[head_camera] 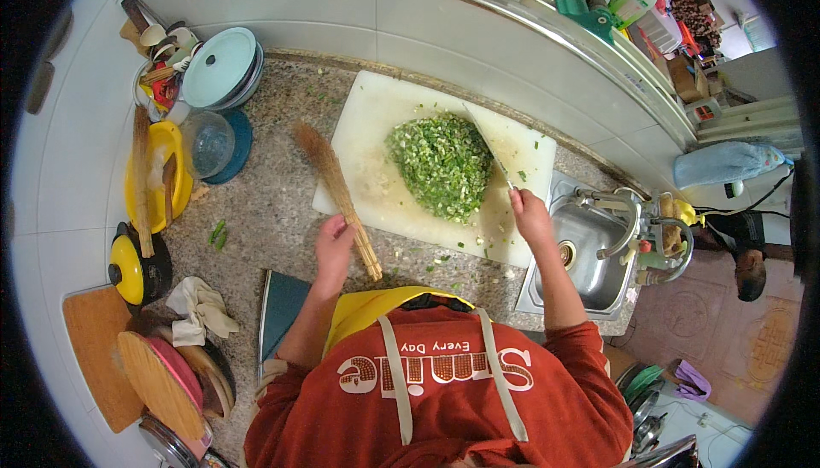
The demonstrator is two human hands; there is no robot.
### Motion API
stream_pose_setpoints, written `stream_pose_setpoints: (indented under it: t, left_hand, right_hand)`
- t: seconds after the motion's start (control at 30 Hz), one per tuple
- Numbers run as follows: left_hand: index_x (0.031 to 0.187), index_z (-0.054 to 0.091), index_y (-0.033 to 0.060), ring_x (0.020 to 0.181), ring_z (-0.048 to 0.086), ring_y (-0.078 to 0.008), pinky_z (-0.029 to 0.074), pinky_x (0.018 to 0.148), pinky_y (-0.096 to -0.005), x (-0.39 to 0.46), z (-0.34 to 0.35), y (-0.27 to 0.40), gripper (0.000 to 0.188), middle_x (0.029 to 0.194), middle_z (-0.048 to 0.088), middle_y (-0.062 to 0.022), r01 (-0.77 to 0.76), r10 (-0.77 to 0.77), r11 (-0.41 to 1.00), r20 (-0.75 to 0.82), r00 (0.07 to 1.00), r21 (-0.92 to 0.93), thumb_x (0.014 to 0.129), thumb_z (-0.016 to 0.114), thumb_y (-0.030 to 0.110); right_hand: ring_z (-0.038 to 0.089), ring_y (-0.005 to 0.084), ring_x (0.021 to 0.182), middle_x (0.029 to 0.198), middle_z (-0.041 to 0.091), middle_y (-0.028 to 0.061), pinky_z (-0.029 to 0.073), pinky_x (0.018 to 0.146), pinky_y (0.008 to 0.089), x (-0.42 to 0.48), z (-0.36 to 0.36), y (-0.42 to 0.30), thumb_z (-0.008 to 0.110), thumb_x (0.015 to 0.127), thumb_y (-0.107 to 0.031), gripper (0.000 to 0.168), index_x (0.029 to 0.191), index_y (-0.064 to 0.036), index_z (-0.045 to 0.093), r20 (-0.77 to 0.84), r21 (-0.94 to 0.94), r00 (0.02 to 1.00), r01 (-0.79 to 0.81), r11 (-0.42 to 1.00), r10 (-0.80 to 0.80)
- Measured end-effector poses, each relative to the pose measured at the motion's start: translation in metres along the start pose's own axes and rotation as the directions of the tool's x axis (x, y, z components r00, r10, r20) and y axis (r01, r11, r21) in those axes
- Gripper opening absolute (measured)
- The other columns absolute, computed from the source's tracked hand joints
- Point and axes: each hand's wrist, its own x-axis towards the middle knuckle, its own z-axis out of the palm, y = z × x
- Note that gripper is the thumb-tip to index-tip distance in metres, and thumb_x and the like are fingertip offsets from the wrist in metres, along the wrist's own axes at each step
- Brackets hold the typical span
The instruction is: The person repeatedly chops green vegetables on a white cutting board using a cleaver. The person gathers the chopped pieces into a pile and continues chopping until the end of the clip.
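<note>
A heap of chopped green leafy vegetable (442,164) lies in the middle of a white cutting board (359,109). My right hand (530,212) grips the handle of a kitchen knife (488,142), its blade edge-on along the heap's right side. In my left hand (336,240) is a straw brush (336,180) with a bound handle; its frayed brown tip points away from me. The brush reaches over the board's left edge. Small green scraps (442,258) are scattered along the board's near edge and on the granite counter (275,212).
A steel sink (586,269) with a faucet (615,247) adjoins the board's right. Bowls with a light blue lid (221,68), a yellow basin (179,196) and a yellow-lidded pot (131,269) line the left wall. Round wooden boards (157,378) lean nearer me. A person (746,256) is at far right.
</note>
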Motion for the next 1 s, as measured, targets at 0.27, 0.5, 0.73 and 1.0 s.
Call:
stream_pose_setpoints:
  t: [0.27,0.5,0.73,1.0]
  left_hand:
    - [0.119,0.059,-0.0024,0.094,0.059,-0.0129,0.048,0.083,-0.0265,0.003,0.012,-0.004,0.028,0.107,0.064,-0.0057,0.012,-0.012,0.999,0.005,1.000,-0.043,0.092,0.063,0.002]
    - [0.123,0.059,0.0006,0.089,0.060,-0.0103,0.047,0.074,-0.0247,0.005,0.002,-0.007,0.029,0.105,0.065,-0.0035,-0.027,0.027,1.000,0.030,0.999,0.012,0.094,0.060,0.008]
    - [0.117,0.059,-0.0019,0.094,0.060,-0.0127,0.048,0.084,-0.0261,0.001,0.012,0.003,0.025,0.104,0.065,-0.0043,-0.022,0.022,1.000,0.040,0.999,-0.010,0.092,0.062,0.002]
    - [0.118,0.059,-0.0025,0.094,0.060,-0.0129,0.047,0.084,-0.0265,0.003,0.006,-0.007,0.027,0.103,0.065,-0.0047,-0.001,0.002,1.000,0.024,1.000,-0.030,0.092,0.062,0.001]
  right_hand:
    - [0.065,0.0436,0.082,0.086,0.067,0.0254,0.051,0.073,0.0500,-0.042,0.047,-0.054,0.051,0.098,-0.044,0.046,0.097,0.001,0.063,0.084,-0.033,0.993,0.089,0.996,-0.086]
    - [0.060,0.0423,0.070,0.072,0.062,0.0230,0.048,0.067,0.0472,-0.049,-0.007,-0.077,0.052,0.100,-0.037,0.041,0.089,0.002,0.059,0.076,0.273,0.990,0.094,0.957,-0.119]
    - [0.032,0.0103,0.036,0.052,0.039,-0.0004,0.025,0.034,0.0295,-0.023,0.037,-0.062,0.043,0.103,-0.046,0.046,0.079,-0.007,0.048,0.437,0.708,0.888,-0.438,0.554,0.144]
    - [0.033,0.0091,0.037,0.053,0.038,-0.0010,0.027,0.034,0.0285,-0.032,0.037,-0.070,0.044,0.103,-0.048,0.048,0.078,-0.007,0.048,0.460,0.689,0.887,-0.385,0.614,0.039]
